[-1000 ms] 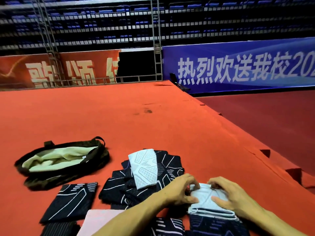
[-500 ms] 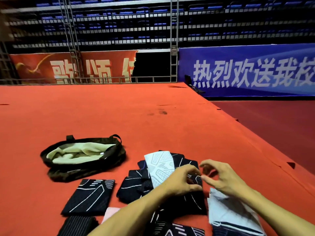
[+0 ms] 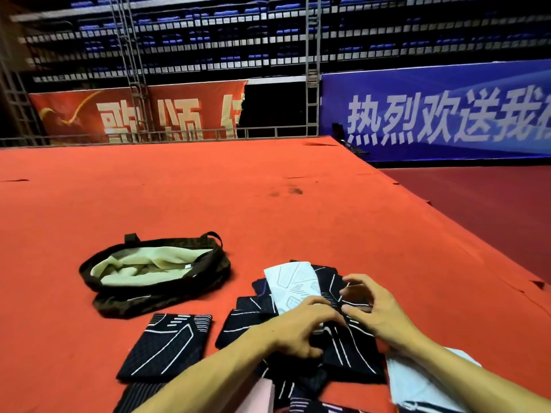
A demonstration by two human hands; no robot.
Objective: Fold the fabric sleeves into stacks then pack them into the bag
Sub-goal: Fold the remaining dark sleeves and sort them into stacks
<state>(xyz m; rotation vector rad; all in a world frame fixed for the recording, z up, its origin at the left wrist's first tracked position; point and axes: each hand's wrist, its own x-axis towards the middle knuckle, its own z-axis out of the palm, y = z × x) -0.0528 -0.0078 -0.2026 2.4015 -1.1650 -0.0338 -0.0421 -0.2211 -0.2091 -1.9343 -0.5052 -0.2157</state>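
The pale blue sleeve (image 3: pixel 417 380) is folded and lies on the red floor (image 3: pixel 268 219) at the bottom right, under the right arm. A second ago both hands were pressing it flat. Now they have let it go and moved over to the pile of sleeves (image 3: pixel 247 317) in the middle.

The left hand (image 3: pixel 301 326) is down on the pile. Its fingers (image 3: pixel 325 308) are curled, and with the thumb they seem to grip a dark sleeve (image 3: pixel 351 350) with white lines. The right hand (image 3: pixel 375 311) is just beside it, over the same sleeve. Its fingers (image 3: pixel 351 281) are bent and a little apart, but they are blurry, so I cannot tell if they pinch the cloth or only touch it.

So one fold looks done, and I think the next one is starting. The white sleeve (image 3: pixel 293 284) lies on top of the pile at the back, right by the left fingertips.

One folded dark sleeve (image 3: pixel 170 344) lies flat on the left, apart from the pile. A pink piece (image 3: pixel 262 394) peeks out at the bottom. The bag (image 3: pixel 155 296) sits open on the floor to the left, near the pile, with its pale inside showing. I see no sleeves in it, so I think packing comes later, and a lot of folding is left.
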